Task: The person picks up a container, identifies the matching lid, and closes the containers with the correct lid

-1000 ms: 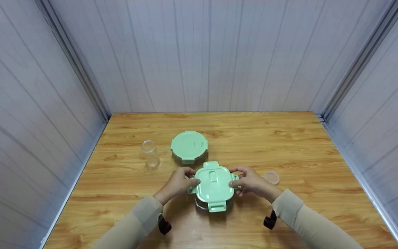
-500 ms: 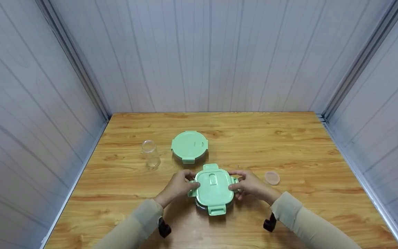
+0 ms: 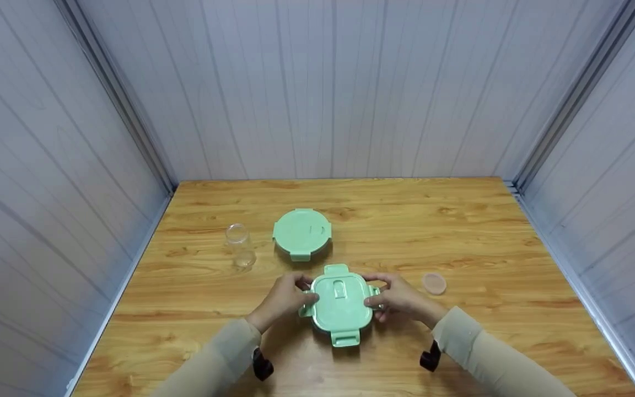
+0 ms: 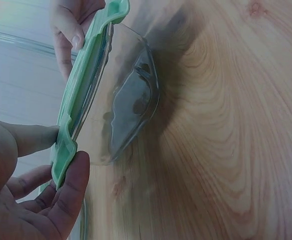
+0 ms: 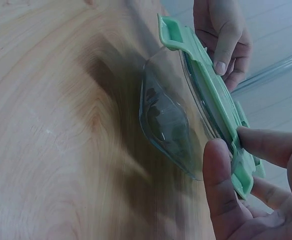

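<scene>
A square green lid (image 3: pixel 342 303) with its side flaps sticking out sits over the rim of a clear glass food container (image 4: pixel 130 100), which stands on the table. My left hand (image 3: pixel 284 298) pinches the lid's left flap, thumb on top and fingers beneath. On the opposite side, my right hand (image 3: pixel 403 298) pinches the right flap in the same way. In the right wrist view, the glass wall (image 5: pixel 166 115) shows below the lid, apart from my fingers. The front flap (image 3: pixel 345 338) points toward me and no hand touches it.
Behind stands a round container with a green lid (image 3: pixel 302 231). A clear glass jar (image 3: pixel 241 246) is upright to its left. A small translucent round cap (image 3: pixel 434 283) lies right of my right hand. Pale panels (image 3: pixel 328 88) wall in the wooden table (image 3: pixel 405 215).
The lid has shifted slightly toward me and looks more level over the container. Both hands have moved with it, keeping their hold on the flaps.
</scene>
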A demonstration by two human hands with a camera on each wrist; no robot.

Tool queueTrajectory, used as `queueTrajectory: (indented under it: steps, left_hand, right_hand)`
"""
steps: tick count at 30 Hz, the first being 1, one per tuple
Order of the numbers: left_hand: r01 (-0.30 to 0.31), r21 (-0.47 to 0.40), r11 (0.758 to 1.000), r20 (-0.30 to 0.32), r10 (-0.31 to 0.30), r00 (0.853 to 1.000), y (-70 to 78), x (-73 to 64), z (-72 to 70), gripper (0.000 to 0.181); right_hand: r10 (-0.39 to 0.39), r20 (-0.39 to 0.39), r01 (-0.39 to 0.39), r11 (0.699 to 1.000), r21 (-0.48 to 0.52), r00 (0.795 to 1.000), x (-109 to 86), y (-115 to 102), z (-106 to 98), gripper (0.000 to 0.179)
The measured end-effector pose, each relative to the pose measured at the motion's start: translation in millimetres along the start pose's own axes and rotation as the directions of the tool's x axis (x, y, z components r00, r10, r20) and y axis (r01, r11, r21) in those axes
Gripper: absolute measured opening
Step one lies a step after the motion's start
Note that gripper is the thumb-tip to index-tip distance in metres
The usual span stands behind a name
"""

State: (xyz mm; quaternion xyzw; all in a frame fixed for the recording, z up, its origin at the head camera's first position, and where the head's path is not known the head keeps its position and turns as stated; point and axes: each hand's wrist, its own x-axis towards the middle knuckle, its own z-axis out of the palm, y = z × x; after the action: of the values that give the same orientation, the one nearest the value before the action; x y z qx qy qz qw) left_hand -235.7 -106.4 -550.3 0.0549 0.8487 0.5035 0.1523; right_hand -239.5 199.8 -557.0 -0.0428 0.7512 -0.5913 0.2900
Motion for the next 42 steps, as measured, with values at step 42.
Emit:
queueTrajectory:
  steps: [42]
  left_hand:
    - [-0.041, 0.135, 0.99, -0.09, 0.054, 0.995, 0.2, 35.3, 38.7, 0.051]
  right_hand:
    - [-0.115, -0.241, 0.01, 0.917, -0.398, 0.964, -7.0, -1, 6, 0.046]
